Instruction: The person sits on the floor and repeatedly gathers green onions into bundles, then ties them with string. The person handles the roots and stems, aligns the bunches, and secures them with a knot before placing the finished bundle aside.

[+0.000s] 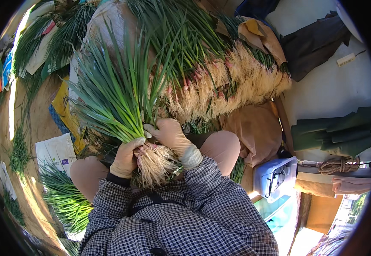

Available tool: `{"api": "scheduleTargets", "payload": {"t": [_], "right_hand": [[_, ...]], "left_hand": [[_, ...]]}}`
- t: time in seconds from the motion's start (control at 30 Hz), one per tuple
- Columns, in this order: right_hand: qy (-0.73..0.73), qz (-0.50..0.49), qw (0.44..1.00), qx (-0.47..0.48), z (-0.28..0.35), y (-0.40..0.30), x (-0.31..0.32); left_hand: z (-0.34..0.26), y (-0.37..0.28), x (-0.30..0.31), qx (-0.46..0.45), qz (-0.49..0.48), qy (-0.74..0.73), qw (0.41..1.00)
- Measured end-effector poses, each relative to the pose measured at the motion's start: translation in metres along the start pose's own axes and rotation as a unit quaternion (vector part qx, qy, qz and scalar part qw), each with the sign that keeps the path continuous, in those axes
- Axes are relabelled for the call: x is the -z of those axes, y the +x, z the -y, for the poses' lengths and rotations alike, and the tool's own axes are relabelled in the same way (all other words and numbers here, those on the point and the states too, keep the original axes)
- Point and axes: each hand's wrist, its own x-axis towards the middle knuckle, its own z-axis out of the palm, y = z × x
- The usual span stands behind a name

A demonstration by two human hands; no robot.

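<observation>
A thick bunch of green scallions (118, 105) fans up and to the left over my lap, its pale roots (155, 163) hanging down. My left hand (126, 158), in a light glove, grips the bunch around the stems just above the roots. My right hand (169, 134), gloved too, closes on a few stems at the bunch's right side. Beyond my hands lies a big heap of scallions (185, 41), leaves away from me, with reddish bulbs and tangled roots (223, 86) facing me.
Brown cloth (252, 131) hangs to the right of the heap. A clear plastic box (275, 179) stands at my right, below a coiled rope (339, 165). On my left lie a white printed bag (57, 152) and more scallions (68, 204). A yellow sack (67, 112) is by the heap.
</observation>
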Motion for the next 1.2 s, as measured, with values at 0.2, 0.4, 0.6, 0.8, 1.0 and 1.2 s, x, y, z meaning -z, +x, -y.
{"api": "scheduleTargets", "payload": {"t": [0.2, 0.4, 0.6, 0.8, 1.0, 1.2], "right_hand": [[0.592, -0.017, 0.793, -0.144, -0.001, -0.012, -0.062], [0.704, 0.002, 0.689, -0.172, 0.022, -0.006, -0.031], [0.749, 0.119, 0.634, -0.154, 0.012, 0.017, -0.032], [0.44, 0.032, 0.882, -0.163, -0.004, 0.022, -0.082], [0.126, -0.177, 0.971, -0.099, -0.02, 0.011, 0.014], [-0.097, -0.15, 0.97, -0.163, -0.086, 0.07, 0.027]], "left_hand": [[-0.007, -0.008, -0.016, -0.037, 0.077, -0.137, 0.987], [-0.003, -0.014, -0.001, 0.004, 0.095, -0.191, 0.977], [-0.015, -0.026, -0.012, -0.011, 0.153, -0.207, 0.966], [-0.008, -0.026, 0.038, -0.032, 0.18, -0.198, 0.963], [-0.034, -0.024, -0.028, -0.117, 0.196, -0.155, 0.961], [-0.021, 0.025, -0.024, -0.042, 0.119, -0.176, 0.976]]}}
